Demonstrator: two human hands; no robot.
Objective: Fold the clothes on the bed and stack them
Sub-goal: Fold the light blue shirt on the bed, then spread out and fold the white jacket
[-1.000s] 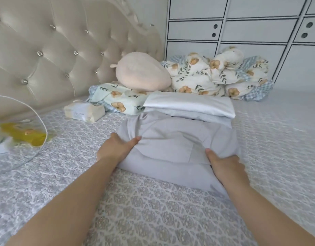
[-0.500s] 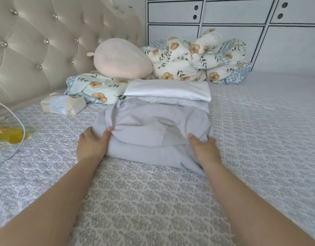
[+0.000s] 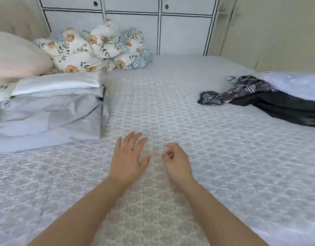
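While both hands empty: grey folded garment rumpled, L fingers spread, R fingers loosely curled.

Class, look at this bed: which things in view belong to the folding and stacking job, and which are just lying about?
Belong to the job:
folded grey garment
folded white piece behind it
dark patterned garment, unfolded
black garment, unfolded
left hand and right hand, both empty

Just lying about:
floral quilt
pink pillow
bedspread
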